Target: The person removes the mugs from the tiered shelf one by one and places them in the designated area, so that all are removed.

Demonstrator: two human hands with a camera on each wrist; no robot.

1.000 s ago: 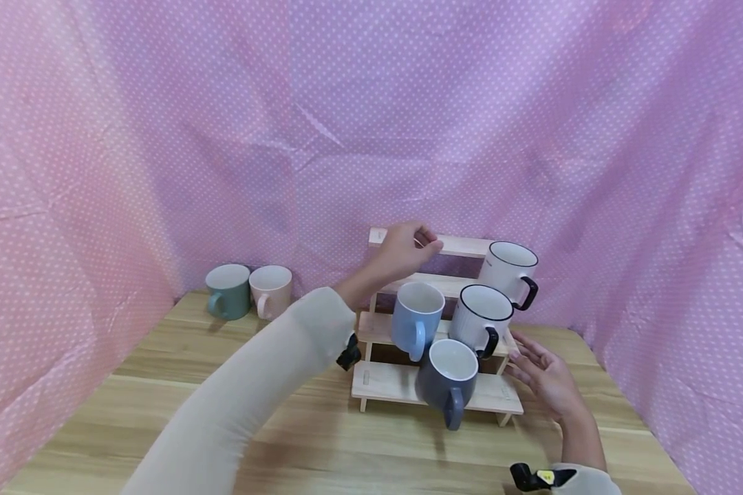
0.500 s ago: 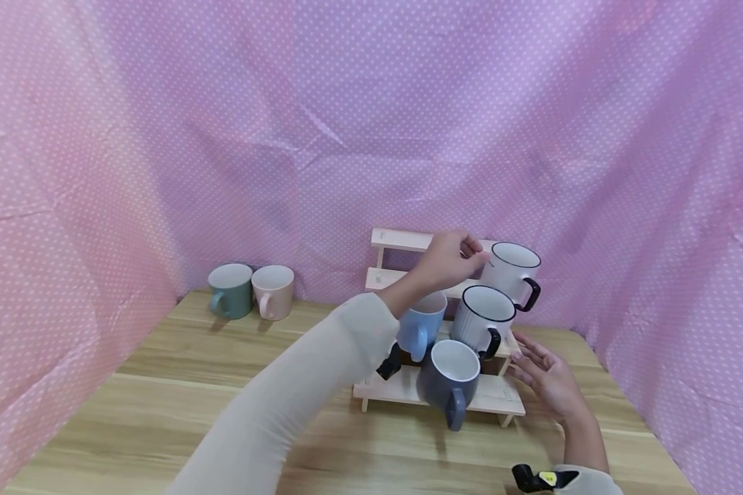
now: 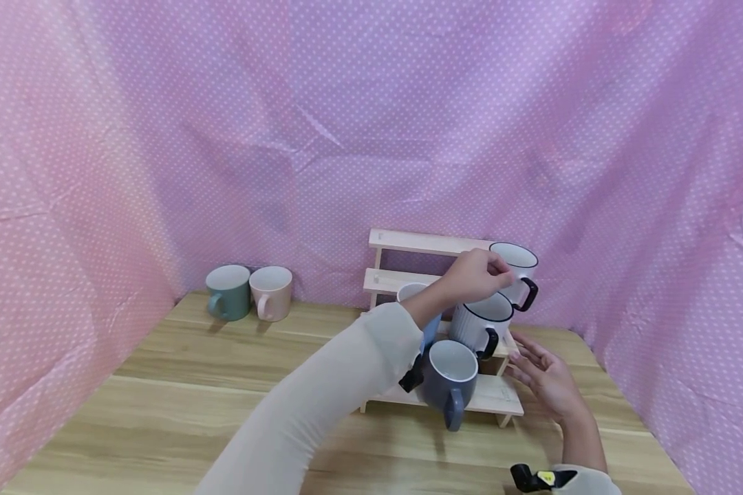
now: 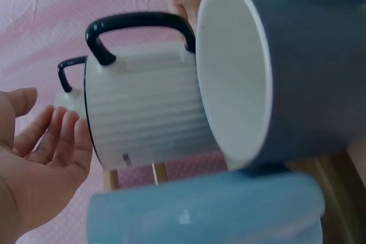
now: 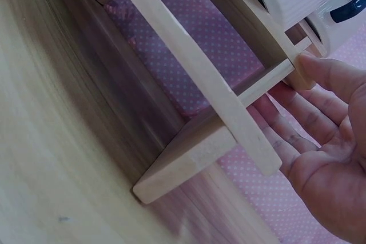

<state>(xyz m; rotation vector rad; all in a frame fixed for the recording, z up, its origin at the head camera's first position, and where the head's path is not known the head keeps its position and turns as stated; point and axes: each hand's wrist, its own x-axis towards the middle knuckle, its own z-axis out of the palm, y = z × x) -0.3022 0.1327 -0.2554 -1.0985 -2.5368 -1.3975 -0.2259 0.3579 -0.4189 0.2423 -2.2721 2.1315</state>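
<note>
Pink cloth (image 3: 371,137) behind, my relaxed, empty left hand (image 3: 474,276) hovers by the ridged mug (image 3: 470,330) on the stand (image 3: 411,240); my loose right hand (image 3: 547,385) touches it; my sleeve (image 3: 328,385) could topple the blue mug (image 4: 200,215).

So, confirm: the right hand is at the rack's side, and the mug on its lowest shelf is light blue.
Wrong colour: the head view shows the mug on the lowest shelf of the rack is dark grey. The right hand is at the rack's side.
</note>
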